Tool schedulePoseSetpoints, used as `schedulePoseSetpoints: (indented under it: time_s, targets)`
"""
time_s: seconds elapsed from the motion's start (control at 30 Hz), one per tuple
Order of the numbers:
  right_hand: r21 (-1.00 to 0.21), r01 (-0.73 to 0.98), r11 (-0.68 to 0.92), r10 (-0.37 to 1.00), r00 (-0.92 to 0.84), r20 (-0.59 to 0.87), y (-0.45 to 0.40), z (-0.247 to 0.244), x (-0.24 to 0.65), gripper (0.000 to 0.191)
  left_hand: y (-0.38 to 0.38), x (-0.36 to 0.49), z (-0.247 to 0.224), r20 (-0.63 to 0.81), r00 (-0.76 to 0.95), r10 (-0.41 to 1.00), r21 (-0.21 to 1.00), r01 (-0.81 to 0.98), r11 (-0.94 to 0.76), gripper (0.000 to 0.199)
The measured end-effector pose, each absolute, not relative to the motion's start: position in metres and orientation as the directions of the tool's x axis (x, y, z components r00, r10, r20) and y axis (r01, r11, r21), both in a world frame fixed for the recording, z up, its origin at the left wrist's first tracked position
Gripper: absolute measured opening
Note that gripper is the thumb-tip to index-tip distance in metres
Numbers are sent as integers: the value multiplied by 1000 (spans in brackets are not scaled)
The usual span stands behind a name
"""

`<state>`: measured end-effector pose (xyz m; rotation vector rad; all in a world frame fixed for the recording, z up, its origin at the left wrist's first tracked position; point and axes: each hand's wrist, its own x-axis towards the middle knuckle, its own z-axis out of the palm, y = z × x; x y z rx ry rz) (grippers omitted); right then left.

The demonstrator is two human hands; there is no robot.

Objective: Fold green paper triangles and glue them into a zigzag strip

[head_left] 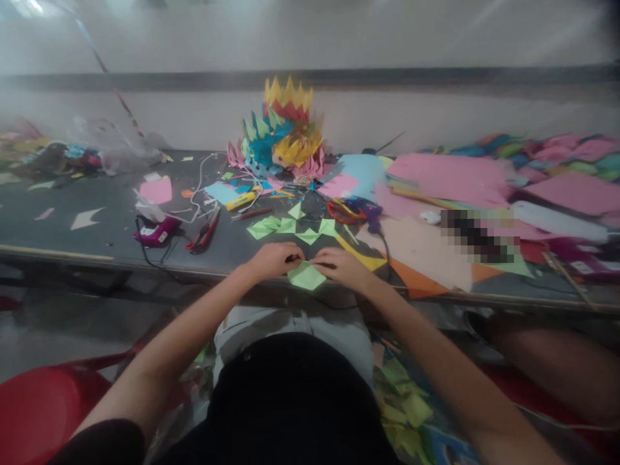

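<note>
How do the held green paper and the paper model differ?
The green paper is one color; the paper model has several. The green paper is smaller than the paper model. The left hand and right hand hold the green paper; the paper model stands on the table. Both include light green.

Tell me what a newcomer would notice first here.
Probably the bright, spiky folded-paper figure at the back of the dark table, in yellow, red, blue, green and pink. Next come the left hand and right hand, holding a pale green paper at the near edge. Large pink sheets lie to the right.
</note>
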<state>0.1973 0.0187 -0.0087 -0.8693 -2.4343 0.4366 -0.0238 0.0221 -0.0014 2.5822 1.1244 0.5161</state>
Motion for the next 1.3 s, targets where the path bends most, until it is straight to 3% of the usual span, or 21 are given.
schedulePoseSetpoints:
  time_s: [0.27, 0.57, 0.83, 1.3]
  targets:
    - [-370, 493, 787, 610, -709, 353, 20, -11, 199, 27, 23, -24, -3, 202, 648, 734, 303, 671, -676, 19]
    - [-362, 473, 803, 589, -721, 364, 22, -16, 199, 28, 17, -22, -1, 181, 653, 736, 233, 698, -677, 23]
    - [-358, 456, 815, 570, -742, 353, 21, -14, 199, 31, 14, -20, 0, 148, 675, 723, 74, 721, -689, 24]
    - [-307, 516, 800, 595, -749, 291, 21, -1, 200, 31, 9, -32, 1, 206, 675, 709, 136, 698, -704, 30]
